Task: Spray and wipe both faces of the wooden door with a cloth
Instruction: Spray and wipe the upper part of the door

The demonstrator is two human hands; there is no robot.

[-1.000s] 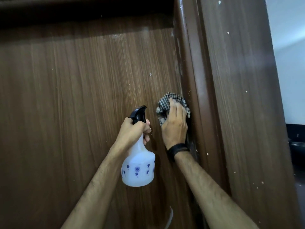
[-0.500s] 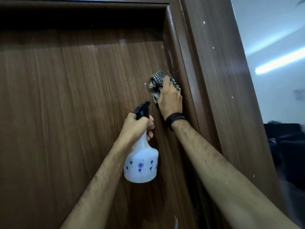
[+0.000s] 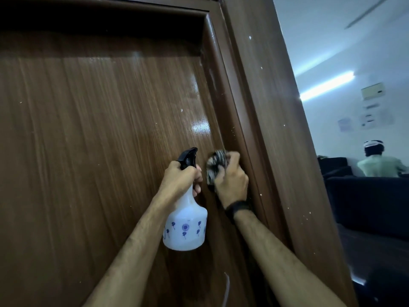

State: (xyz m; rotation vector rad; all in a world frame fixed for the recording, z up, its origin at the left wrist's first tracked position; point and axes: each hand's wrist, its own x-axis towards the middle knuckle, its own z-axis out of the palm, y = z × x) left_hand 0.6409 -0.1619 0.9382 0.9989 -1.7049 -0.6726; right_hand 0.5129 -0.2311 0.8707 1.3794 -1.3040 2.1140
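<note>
The dark wooden door point(image 3: 93, 134) fills the left and middle of the head view, its face glossy near the right edge. My left hand point(image 3: 180, 179) grips the neck of a white spray bottle point(image 3: 184, 227) with blue flower prints and a black trigger head, held upright just in front of the door. My right hand point(image 3: 230, 177) presses a bunched black-and-white checked cloth point(image 3: 215, 163) against the door close to its right edge. The cloth is blurred and partly hidden by my fingers. A black band sits on my right wrist.
The brown door frame point(image 3: 265, 107) runs down the right of the door, speckled with white spots. Beyond it, a room with a dark sofa point(image 3: 371, 202), a lit tube light and a person point(image 3: 380, 162) seen from behind.
My right hand with the cloth went up the door's right edge, then came back down level with the spray bottle's head. The view has tilted up and to the right.
</note>
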